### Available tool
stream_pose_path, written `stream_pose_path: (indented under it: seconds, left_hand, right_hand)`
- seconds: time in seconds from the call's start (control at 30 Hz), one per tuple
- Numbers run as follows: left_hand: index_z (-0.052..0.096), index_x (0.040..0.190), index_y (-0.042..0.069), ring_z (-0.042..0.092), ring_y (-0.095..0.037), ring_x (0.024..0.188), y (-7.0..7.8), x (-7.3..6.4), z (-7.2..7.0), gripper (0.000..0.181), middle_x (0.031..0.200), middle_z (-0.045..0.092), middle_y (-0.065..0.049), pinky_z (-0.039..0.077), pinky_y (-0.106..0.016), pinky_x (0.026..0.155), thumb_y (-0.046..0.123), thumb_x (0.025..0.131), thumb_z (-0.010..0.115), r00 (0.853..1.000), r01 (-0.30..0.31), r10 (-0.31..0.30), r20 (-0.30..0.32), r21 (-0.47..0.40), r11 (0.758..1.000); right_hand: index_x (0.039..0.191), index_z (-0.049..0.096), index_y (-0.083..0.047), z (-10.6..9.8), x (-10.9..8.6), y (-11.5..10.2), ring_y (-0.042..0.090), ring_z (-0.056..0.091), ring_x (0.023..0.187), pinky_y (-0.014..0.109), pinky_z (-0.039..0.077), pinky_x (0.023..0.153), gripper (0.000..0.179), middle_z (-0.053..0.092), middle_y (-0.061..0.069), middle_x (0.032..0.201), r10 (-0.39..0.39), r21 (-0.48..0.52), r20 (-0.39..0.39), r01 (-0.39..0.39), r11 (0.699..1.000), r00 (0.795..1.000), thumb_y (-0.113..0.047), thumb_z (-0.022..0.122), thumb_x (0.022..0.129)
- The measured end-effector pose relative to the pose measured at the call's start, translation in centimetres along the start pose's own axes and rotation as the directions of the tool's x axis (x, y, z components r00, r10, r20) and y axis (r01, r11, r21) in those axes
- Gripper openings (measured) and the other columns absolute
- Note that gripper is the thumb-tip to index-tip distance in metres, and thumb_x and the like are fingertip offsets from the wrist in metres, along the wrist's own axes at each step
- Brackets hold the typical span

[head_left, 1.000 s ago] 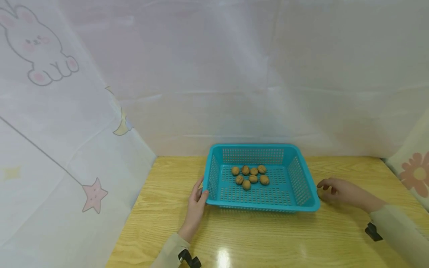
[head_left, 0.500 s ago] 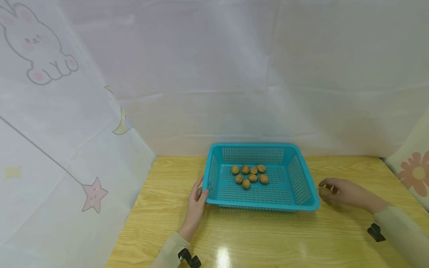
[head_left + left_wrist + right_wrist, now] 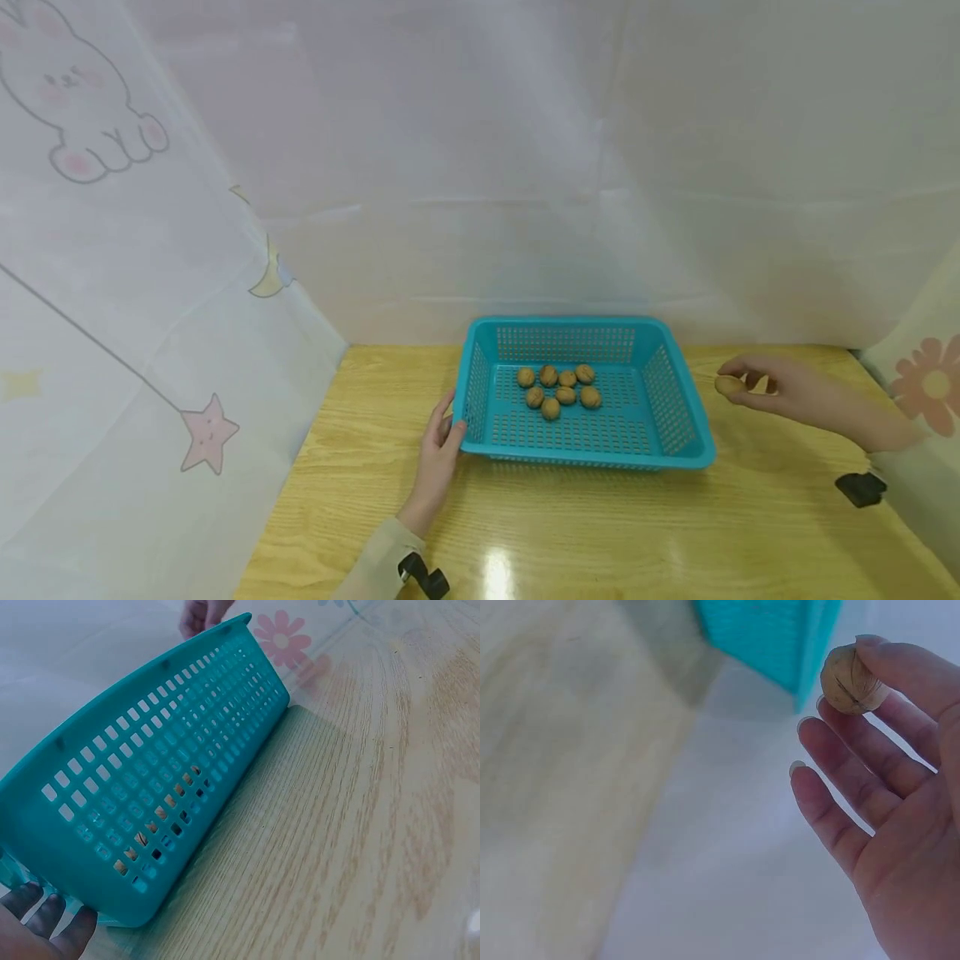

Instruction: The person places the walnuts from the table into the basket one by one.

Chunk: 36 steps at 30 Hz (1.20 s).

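Observation:
A turquoise plastic basket [image 3: 585, 460] with perforated walls stands on the wooden table. Several brown walnuts [image 3: 566, 396] lie grouped on its floor, left of the middle. My left hand [image 3: 437, 462] holds the basket's left side near the front corner, thumb at the rim; the left wrist view shows the fingertips [image 3: 46, 916] against the outer wall. Right of the basket, my right hand [image 3: 795, 396] is raised above the table, pinching a single walnut [image 3: 851, 680] between thumb and fingertips. The right wrist view shows the other fingers [image 3: 829, 814] spread below it.
The wooden table [image 3: 570, 533] runs back to a pale cloth wall [image 3: 525, 167]. Another cloth with a rabbit and a star [image 3: 210, 433] hangs at the left, and one with a red flower [image 3: 933, 383] at the right.
My right hand has lifted from the table beside the basket, moving up and slightly right with the walnut. The left hand and basket have stayed in place.

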<state>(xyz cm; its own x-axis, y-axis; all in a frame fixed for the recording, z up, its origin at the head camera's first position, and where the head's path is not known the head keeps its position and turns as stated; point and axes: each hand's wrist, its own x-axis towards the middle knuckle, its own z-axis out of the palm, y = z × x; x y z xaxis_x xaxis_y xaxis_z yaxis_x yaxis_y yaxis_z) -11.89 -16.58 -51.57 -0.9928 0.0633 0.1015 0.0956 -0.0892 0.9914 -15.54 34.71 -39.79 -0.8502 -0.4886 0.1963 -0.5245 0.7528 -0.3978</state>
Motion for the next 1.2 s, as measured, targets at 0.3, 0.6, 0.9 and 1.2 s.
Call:
stream_pose_path:
  seconds: [0.3, 0.6, 0.9, 1.2]
  left_hand:
    - [0.028, 0.166, 0.014, 0.053, -0.046, 0.135, 0.1, 0.4, -0.4, 0.058, 0.149, 0.052, -0.029, 0.054, -0.034, 0.1, 0.018, 0.112, 0.049, 1.0, -0.011, 0.011, -0.01, 0.011, 1.0]
    - [0.027, 0.166, 0.012, 0.054, -0.046, 0.134, 0.1, 0.3, -0.5, 0.059, 0.148, 0.053, -0.03, 0.055, -0.037, 0.1, 0.02, 0.112, 0.05, 1.0, 0.0, 0.0, -0.014, 0.018, 1.0]
    - [0.026, 0.166, 0.01, 0.053, -0.047, 0.134, 0.0, 0.2, -0.4, 0.06, 0.148, 0.052, -0.031, 0.054, -0.035, 0.101, 0.019, 0.112, 0.05, 1.0, 0.002, -0.002, -0.002, 0.016, 1.0]
    - [0.027, 0.166, 0.013, 0.053, -0.046, 0.135, -0.3, -0.2, -0.2, 0.059, 0.147, 0.053, -0.03, 0.054, -0.033, 0.099, 0.019, 0.112, 0.05, 1.0, 0.005, -0.005, 0.0, 0.017, 1.0]
  right_hand:
    - [0.125, 0.071, -0.013, -0.9, 4.9, -3.6, -0.002, 0.057, 0.091, 0.027, 0.052, 0.07, 0.031, 0.067, -0.011, 0.113, -0.045, -0.038, 0.119, 0.05, 0.998, 0.992, -0.018, 0.078, 0.095]
    - [0.122, 0.073, -0.016, 1.4, 10.5, -6.7, 0.009, 0.06, 0.091, 0.029, 0.05, 0.07, 0.026, 0.07, -0.007, 0.116, -0.204, 0.048, 0.228, 0.198, 0.979, 0.952, -0.02, 0.076, 0.097]
    - [0.126, 0.071, -0.008, 6.0, 14.7, -9.1, 0.015, 0.063, 0.093, 0.036, 0.055, 0.08, 0.028, 0.07, -0.001, 0.117, -0.308, 0.098, 0.339, 0.292, 0.951, 0.889, -0.015, 0.074, 0.099]
    - [0.124, 0.072, -0.012, 11.1, 16.8, -11.1, 0.011, 0.062, 0.083, 0.03, 0.051, 0.074, 0.026, 0.071, -0.005, 0.109, -0.367, 0.13, 0.42, 0.345, 0.93, 0.83, -0.02, 0.073, 0.1]
